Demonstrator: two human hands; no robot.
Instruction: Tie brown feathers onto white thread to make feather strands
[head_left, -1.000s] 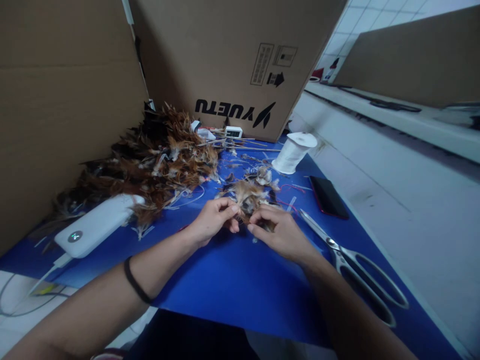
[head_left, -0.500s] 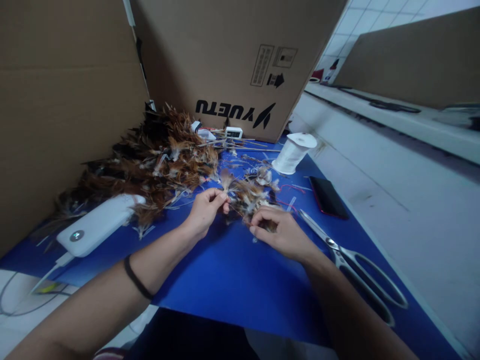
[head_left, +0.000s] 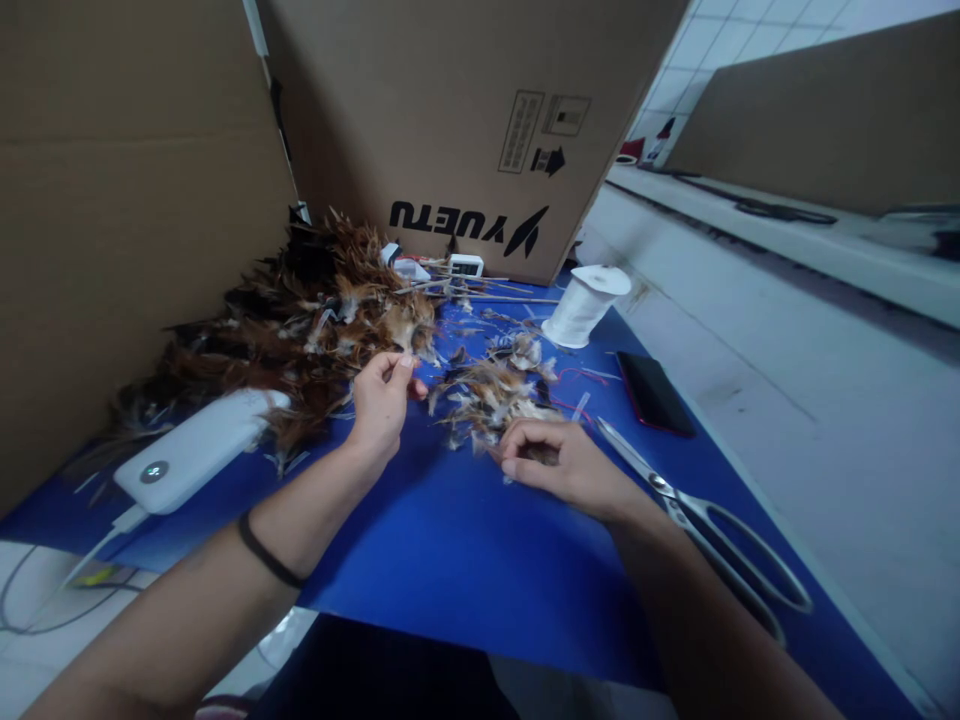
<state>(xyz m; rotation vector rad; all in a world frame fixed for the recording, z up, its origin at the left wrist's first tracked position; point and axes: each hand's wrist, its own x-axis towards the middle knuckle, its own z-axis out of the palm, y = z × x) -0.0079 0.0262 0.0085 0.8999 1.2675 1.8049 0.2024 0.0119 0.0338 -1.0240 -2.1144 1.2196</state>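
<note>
My left hand (head_left: pixel 381 402) is closed in a pinch at the right edge of a large pile of brown and black feathers (head_left: pixel 300 320). A pale-based brown feather (head_left: pixel 406 326) rises from its fingertips, blending with the pile behind. My right hand (head_left: pixel 555 458) has thumb and forefinger curled together at the near side of a smaller feather heap (head_left: pixel 495 392). What sits between those right fingertips is too small to make out.
Scissors (head_left: pixel 660 487) lie right of my right hand, with a phone (head_left: pixel 654 393) beyond. A white spool (head_left: pixel 585 306) stands at the back right, before cardboard (head_left: pixel 465 120). A white power bank (head_left: pixel 199 450) with a cable lies on the left of the blue tabletop (head_left: pixel 450 560).
My left hand has moved left, away from the small heap, carrying a feather to the edge of the large pile. My right hand has stayed almost in place.
</note>
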